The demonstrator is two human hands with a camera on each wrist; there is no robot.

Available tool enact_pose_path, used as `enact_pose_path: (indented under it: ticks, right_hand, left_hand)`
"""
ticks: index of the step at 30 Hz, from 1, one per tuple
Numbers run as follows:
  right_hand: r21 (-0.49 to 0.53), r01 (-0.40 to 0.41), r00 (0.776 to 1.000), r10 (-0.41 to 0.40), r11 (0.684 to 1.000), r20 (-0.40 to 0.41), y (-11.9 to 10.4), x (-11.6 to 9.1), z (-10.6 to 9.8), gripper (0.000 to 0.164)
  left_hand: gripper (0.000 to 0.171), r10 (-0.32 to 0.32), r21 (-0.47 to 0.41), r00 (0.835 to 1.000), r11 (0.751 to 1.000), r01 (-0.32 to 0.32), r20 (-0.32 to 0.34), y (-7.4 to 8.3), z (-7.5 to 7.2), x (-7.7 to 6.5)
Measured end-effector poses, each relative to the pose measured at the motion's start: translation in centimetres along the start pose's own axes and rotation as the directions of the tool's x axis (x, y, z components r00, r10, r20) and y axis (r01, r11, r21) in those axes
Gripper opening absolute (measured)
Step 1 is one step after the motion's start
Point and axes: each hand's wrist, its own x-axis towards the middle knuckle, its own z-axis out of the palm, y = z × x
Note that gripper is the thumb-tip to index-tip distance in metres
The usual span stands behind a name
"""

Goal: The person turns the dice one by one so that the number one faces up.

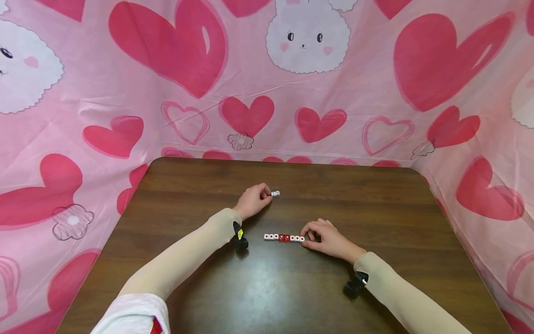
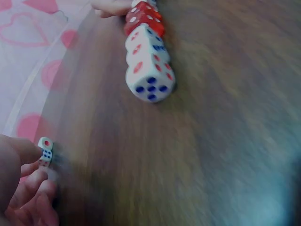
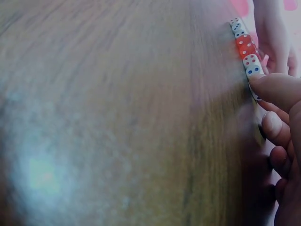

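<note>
A straight row of dice lies on the table, with three white dice (image 1: 271, 237) at its left, two red dice (image 1: 284, 238) in the middle and three white dice (image 1: 297, 239) at its right. My right hand (image 1: 329, 239) pinches the white die at the row's right end between thumb and forefinger; its thumb (image 3: 277, 89) covers part of that die. Farther back, my left hand (image 1: 252, 200) holds a small pair of white dice (image 1: 276, 193) at its fingertips. In the left wrist view these white dice (image 2: 45, 151) show partly past the fingers.
The brown wooden table (image 1: 200, 185) reaches back to a pink heart-patterned cloth (image 1: 288, 93), which also hangs at both sides. A black wrist camera (image 1: 240, 239) sits on the left wrist, another black camera (image 1: 355, 285) on the right.
</note>
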Motion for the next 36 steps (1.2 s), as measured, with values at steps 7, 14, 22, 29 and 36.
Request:
enact_pose_path:
  ticks: [7, 14, 22, 29, 36]
  right_hand:
    - [-0.013, 0.048, 0.998, -0.048, 0.999, -0.035, -0.1, 0.0, 0.3, 0.02]
    - [-0.005, 0.038, 0.999, -0.038, 0.999, -0.035, -0.2, -0.1, 0.4, 0.02]
    - [-0.018, 0.011, 1.0, -0.011, 1.0, -0.024, -0.3, -0.1, 0.2, 0.02]
    - [-0.021, -0.005, 1.0, 0.005, 1.0, -0.018, -0.2, -0.2, 0.1, 0.02]
    - [-0.017, 0.008, 0.999, -0.009, 1.0, -0.042, 0.0, -0.2, 0.3, 0.02]
  left_hand:
    - [0.026, -0.069, 0.041, 0.996, 0.997, 0.072, -0.05, 0.3, 0.5, 1.2]
    - [0.022, -0.024, 0.088, 1.0, 0.996, 0.024, -0.004, 0.1, 0.7, 1.9]
    - [0.016, -0.013, 0.063, 0.998, 0.998, 0.009, 0.054, -0.2, 0.3, 1.7]
    - [0.016, 0.027, 0.036, 0.999, 0.999, -0.029, 0.043, -0.4, 0.2, 1.3]
    - [0.015, 0.051, 0.028, 0.998, 0.998, -0.052, 0.042, -0.5, 0.3, 1.2]
